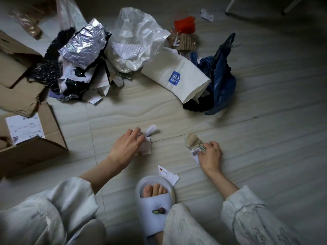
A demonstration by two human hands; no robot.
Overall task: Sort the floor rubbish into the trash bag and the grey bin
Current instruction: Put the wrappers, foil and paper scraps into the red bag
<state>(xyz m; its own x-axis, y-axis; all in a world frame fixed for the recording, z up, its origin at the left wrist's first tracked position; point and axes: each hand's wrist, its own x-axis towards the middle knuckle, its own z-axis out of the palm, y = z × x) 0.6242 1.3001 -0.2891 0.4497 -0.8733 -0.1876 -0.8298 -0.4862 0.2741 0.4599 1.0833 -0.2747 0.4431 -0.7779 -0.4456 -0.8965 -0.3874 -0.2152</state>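
Hands (126, 147) (211, 154) clutch crumpled white paper scraps (147, 133).

- Crumpled white paper scraps (147, 137) are gripped on the floor under the fingers of the left hand (126, 147).
- A wad of white paper with a beige ridged piece (192, 140) is held by the right hand (211, 154).
- A torn white slip (167, 174) lies flat by the slipper.
- A white bag with a blue logo (178, 78) lies on its side, beside a crumpled dark blue bag (223, 76).
- Creased silver foil (83, 45) tops a heap of black and white wrappers.
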